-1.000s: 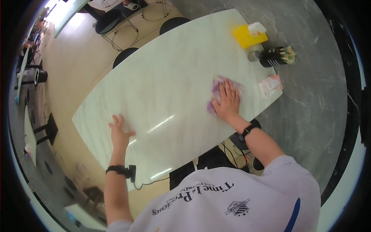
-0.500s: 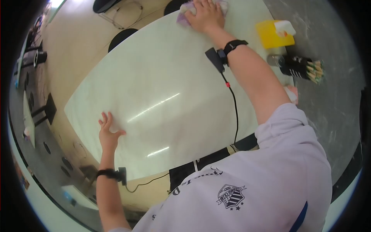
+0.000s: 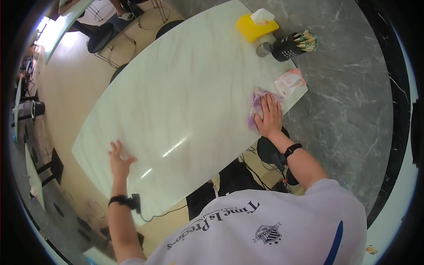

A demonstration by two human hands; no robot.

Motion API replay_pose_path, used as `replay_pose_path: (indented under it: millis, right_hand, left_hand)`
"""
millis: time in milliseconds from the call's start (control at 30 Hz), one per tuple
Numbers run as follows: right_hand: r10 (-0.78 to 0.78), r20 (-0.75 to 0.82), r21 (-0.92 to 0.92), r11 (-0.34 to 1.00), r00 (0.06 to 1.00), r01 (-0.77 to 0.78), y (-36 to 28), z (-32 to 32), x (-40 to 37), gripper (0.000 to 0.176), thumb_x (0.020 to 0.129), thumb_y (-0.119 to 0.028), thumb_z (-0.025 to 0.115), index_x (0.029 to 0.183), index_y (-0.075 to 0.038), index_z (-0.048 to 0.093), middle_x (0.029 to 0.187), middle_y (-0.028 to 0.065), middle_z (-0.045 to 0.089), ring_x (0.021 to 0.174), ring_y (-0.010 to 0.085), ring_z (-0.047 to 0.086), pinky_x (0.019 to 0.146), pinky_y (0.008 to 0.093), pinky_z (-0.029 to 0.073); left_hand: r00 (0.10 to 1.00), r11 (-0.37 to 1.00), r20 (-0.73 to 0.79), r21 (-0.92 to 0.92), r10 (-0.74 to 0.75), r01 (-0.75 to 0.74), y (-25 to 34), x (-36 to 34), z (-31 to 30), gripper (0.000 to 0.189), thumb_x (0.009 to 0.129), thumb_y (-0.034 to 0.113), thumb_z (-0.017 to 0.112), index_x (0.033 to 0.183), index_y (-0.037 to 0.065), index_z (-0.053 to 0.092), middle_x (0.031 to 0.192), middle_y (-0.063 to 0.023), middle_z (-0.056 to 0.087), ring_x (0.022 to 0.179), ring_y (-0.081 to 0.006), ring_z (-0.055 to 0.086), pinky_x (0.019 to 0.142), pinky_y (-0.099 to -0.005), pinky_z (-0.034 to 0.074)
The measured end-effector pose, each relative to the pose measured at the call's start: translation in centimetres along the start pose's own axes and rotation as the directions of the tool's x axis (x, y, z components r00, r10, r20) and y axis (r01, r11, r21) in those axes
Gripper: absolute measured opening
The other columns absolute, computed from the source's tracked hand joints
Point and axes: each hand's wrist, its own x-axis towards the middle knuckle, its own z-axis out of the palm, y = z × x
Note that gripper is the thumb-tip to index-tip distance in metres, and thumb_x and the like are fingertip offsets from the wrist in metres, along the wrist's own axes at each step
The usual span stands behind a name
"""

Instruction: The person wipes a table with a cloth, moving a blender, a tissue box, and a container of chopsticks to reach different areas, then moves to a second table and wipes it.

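At the desk's right-hand end, close to its near edge, the person's right hand (image 3: 268, 115) lies flat with fingers spread, pressing a purple cloth (image 3: 255, 99) onto the pale marble desk (image 3: 176, 88); it is not clenched round it. The left hand (image 3: 118, 160) is spread and bare on the desk's near left edge, holding nothing. Wiping looks to be the step in hand. By my judgement, a further stroke calls for steering clear of the pink-and-white packet (image 3: 289, 81) just beside the cloth. I count one cloth, one packet, and at the desk's far right corner one yellow tissue box (image 3: 252, 27), one small metal can (image 3: 264, 49) and one black stick holder (image 3: 286, 47).
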Motion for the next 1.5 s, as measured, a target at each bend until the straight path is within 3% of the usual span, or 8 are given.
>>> replay_pose_path:
  millis: [233, 667, 867, 933, 1133, 1200, 1400, 1500]
  right_hand:
    - [-0.045, -0.002, -0.015, 0.999, 0.999, 0.045, -1.6, 0.2, 6.6, 0.075, 0.091, -0.039, 0.055, 0.155, -0.006, 0.036, 0.164, 0.018, 0.029, 0.152, 0.0376, 0.026, 0.123, 0.0556, 0.019]
    - [-0.135, -0.21, 0.067, 0.986, 0.968, 0.152, -11.9, 3.1, 40.9, 0.077, 0.096, -0.055, 0.048, 0.158, -0.01, 0.034, 0.166, 0.0143, 0.028, 0.155, 0.0291, 0.022, 0.126, 0.0471, 0.013]
    - [0.311, -0.191, 0.075, 0.95, 0.931, -0.302, -7.3, 1.9, 48.3, 0.079, 0.097, -0.059, 0.041, 0.16, -0.013, 0.029, 0.168, 0.0119, 0.025, 0.156, 0.0292, 0.019, 0.127, 0.0477, 0.011]
    - [0.337, -0.216, 0.074, 0.941, 0.916, -0.329, -6.2, 1.9, 49.6, 0.08, 0.097, -0.059, 0.041, 0.16, -0.011, 0.029, 0.167, 0.0139, 0.027, 0.156, 0.0305, 0.02, 0.126, 0.0487, 0.011]
    - [0.393, -0.221, 0.088, 0.919, 0.892, -0.383, -10.1, 1.7, 47.0, 0.083, 0.098, -0.06, 0.041, 0.16, -0.007, 0.027, 0.166, 0.0155, 0.026, 0.155, 0.032, 0.02, 0.126, 0.0504, 0.012]
    - [0.18, -0.257, 0.004, 0.983, 0.95, -0.186, -12.8, 3.7, 43.9, 0.082, 0.098, -0.061, 0.04, 0.159, -0.007, 0.028, 0.165, 0.0156, 0.029, 0.154, 0.0315, 0.022, 0.126, 0.0498, 0.013]
    - [-0.035, -0.155, 0.15, 0.987, 0.987, 0.059, -14.6, 2.0, 23.4, 0.075, 0.089, -0.044, 0.059, 0.151, -0.006, 0.042, 0.162, 0.0153, 0.034, 0.153, 0.031, 0.025, 0.125, 0.0503, 0.016]
    - [0.024, -0.097, 0.197, 0.98, 0.995, -0.004, -10.9, 0.8, 11.9, 0.075, 0.087, -0.043, 0.061, 0.15, -0.005, 0.043, 0.161, 0.0158, 0.036, 0.152, 0.0319, 0.027, 0.124, 0.0517, 0.019]
  left_hand:
    - [0.998, 0.998, 0.034, -0.018, -0.054, 0.055, 0.5, 0.0, -0.1, 0.115, 0.056, 0.011, 0.093, 0.158, 0.019, 0.039, 0.167, -0.011, 0.026, 0.153, -0.0458, 0.016, 0.119, -0.0459, 0.036]
    - [0.991, 0.988, 0.043, -0.078, -0.129, 0.132, 0.2, 0.0, -0.4, 0.117, 0.051, 0.0, 0.091, 0.156, 0.017, 0.041, 0.167, -0.0092, 0.025, 0.155, -0.0416, 0.016, 0.12, -0.0438, 0.036]
    - [0.984, 0.981, 0.068, -0.097, -0.164, 0.17, 0.7, 0.2, -0.8, 0.116, 0.052, -0.001, 0.09, 0.156, 0.016, 0.041, 0.167, -0.0102, 0.024, 0.155, -0.0387, 0.015, 0.121, -0.0423, 0.035]
    - [0.984, 0.982, 0.069, -0.087, -0.163, 0.169, 0.6, 0.2, -0.8, 0.116, 0.053, 0.0, 0.09, 0.156, 0.016, 0.041, 0.167, -0.0103, 0.024, 0.156, -0.038, 0.015, 0.121, -0.042, 0.035]
    - [0.989, 0.986, 0.057, -0.089, -0.139, 0.143, 0.8, 0.1, -0.6, 0.114, 0.054, 0.003, 0.091, 0.156, 0.017, 0.041, 0.167, -0.0105, 0.025, 0.156, -0.0378, 0.015, 0.12, -0.0427, 0.035]
    - [0.992, 0.991, 0.059, -0.068, -0.109, 0.112, 0.1, -0.1, -0.3, 0.115, 0.054, 0.003, 0.091, 0.156, 0.017, 0.041, 0.167, -0.0106, 0.025, 0.155, -0.0383, 0.015, 0.12, -0.0432, 0.035]
    - [0.998, 0.996, 0.051, -0.074, -0.038, 0.042, -0.7, 0.1, -0.4, 0.117, 0.055, 0.005, 0.093, 0.157, 0.017, 0.039, 0.167, -0.0134, 0.023, 0.155, -0.0413, 0.013, 0.121, -0.045, 0.034]
    - [0.999, 1.0, 0.035, -0.022, 0.011, -0.011, -0.8, -0.4, -0.4, 0.108, 0.064, 0.007, 0.09, 0.158, 0.015, 0.038, 0.166, -0.0153, 0.028, 0.153, -0.0442, 0.02, 0.12, -0.0454, 0.034]
